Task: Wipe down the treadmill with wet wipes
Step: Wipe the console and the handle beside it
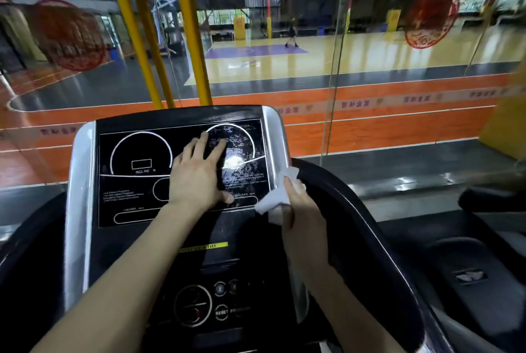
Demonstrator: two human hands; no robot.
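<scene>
The left hand (pixel 196 173) lies flat on the black treadmill console panel (pixel 136 193), grip wide and empty, probably steadying it. The right hand (pixel 301 210) pinches the white wet wipe (pixel 269 201) against the silver right trim (pixel 277 136).

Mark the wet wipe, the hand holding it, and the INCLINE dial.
wet wipe (pixel 269 202): head view, white fold left of the fingers.
right hand (pixel 301 210): head view, back of the hand.
INCLINE dial (pixel 141 150): head view, dark face inside the arc.
</scene>
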